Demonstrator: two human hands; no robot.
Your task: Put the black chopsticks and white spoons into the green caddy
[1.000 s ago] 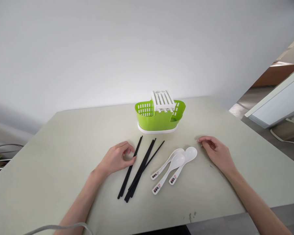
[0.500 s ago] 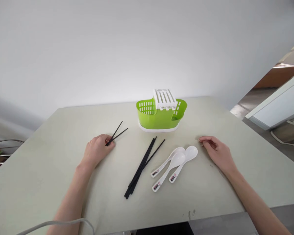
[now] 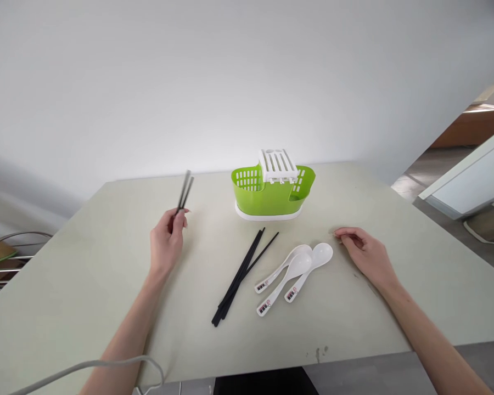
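Note:
Raised over the left part of the table, my left hand (image 3: 168,236) grips two black chopsticks (image 3: 183,193), their thin tips pointing up and slightly blurred. My right hand (image 3: 364,252) rests on the table to the right, its fingers curled with the thumb near the index finger; whether anything is in them I cannot make out. Between my hands lies a loose bundle of several black chopsticks (image 3: 236,282). Three white spoons (image 3: 298,265) overlap beside it, bowls toward my right hand. Behind them stands a green utensil holder (image 3: 271,200) with a white slotted top (image 3: 278,164).
The pale table (image 3: 107,263) meets a white wall (image 3: 230,82) at the back. A grey cable (image 3: 107,362) crosses near my left forearm. At the far left is a metal rack (image 3: 8,269); a white cabinet (image 3: 473,181) stands beyond the right edge.
My left hand has lifted from the table with the two chopsticks, which turned from lying apart to upright and closer together. My right hand has stayed put.

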